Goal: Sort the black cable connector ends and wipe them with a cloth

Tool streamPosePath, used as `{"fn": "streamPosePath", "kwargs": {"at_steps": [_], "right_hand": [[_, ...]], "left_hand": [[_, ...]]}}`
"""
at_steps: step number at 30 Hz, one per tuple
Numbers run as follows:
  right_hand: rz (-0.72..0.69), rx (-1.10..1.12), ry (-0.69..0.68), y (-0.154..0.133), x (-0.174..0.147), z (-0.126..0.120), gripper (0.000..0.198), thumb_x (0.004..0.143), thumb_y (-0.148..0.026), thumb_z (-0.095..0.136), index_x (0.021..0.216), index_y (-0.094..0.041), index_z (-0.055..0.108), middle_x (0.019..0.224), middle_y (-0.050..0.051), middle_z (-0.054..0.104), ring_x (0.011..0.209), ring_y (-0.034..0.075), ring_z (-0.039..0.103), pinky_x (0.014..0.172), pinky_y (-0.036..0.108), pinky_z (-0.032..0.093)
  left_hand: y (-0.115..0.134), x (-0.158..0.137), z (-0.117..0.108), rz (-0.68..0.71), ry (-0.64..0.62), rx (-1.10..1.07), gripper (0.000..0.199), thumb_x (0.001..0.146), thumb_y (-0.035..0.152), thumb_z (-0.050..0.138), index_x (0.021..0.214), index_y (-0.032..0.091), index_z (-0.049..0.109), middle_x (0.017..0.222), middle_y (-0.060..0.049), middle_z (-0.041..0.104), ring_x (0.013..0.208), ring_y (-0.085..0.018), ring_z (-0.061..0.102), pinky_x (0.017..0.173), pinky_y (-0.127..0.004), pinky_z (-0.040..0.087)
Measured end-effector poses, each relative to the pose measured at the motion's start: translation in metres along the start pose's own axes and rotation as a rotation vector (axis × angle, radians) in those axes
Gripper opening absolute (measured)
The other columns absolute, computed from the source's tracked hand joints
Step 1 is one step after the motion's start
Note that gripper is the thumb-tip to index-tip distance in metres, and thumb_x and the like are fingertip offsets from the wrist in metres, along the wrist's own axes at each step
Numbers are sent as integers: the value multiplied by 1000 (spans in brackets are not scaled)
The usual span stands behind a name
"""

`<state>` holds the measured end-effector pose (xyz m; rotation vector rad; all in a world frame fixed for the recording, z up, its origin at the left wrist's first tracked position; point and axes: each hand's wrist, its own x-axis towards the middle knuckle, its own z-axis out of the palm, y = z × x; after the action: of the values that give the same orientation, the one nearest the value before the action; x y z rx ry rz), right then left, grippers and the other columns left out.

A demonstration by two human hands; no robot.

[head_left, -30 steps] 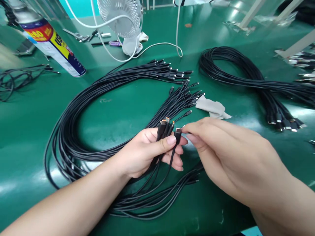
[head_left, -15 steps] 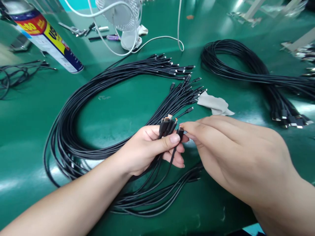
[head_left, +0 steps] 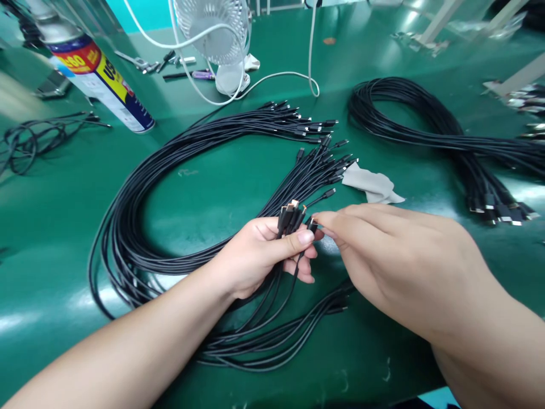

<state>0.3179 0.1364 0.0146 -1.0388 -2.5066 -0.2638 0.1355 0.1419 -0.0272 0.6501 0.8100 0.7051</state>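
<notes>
Left hand point(head_left: 259, 255) grips the bunch of black plug ends point(head_left: 290, 215), axes pointing up-away; right hand point(head_left: 383, 255), touching its right side, apparently pinches one black connector point(head_left: 312, 225).

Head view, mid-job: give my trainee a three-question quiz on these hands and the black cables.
1. True or false: the left hand grips a cluster of black cable ends with orange-tipped plugs.
2. What do the right hand fingertips pinch?
A. grey cloth scrap
B. a single black plug
C. white desk fan
3. What lies just beyond the right hand on the green table?

Key: 1 true; 2 B; 3 the crumpled grey cloth scrap.
</notes>
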Motion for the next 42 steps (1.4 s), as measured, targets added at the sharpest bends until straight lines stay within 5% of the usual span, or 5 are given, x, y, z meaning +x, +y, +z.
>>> {"fn": "streamPosePath", "kwargs": {"at_steps": [32, 38, 42], "right_hand": [[16, -56, -36, 1, -4, -3, 27, 87, -7, 48, 100, -12, 72, 85, 7, 75, 69, 21, 69, 57, 32, 46], [244, 299, -27, 10, 1, 4, 21, 94, -23, 50, 103, -16, 68, 91, 6, 73, 77, 20, 68, 60, 30, 45], [273, 677, -101, 17, 10, 10, 15, 93, -18, 52, 89, -18, 66, 83, 2, 71, 77, 14, 66, 66, 24, 48]], "left_hand": [[0, -1, -1, 4, -31, 4, 26, 76, 36, 77, 83, 12, 72, 64, 2, 64, 53, -8, 62, 54, -22, 46], [0, 0, -2, 26, -51, 10, 27, 78, 37, 75, 85, 11, 73, 65, 1, 64, 51, -8, 62, 53, -21, 43], [-1, 1, -2, 51, -57, 35, 26, 82, 37, 72, 87, 12, 73, 66, 2, 63, 50, -7, 60, 52, -21, 41]]}}
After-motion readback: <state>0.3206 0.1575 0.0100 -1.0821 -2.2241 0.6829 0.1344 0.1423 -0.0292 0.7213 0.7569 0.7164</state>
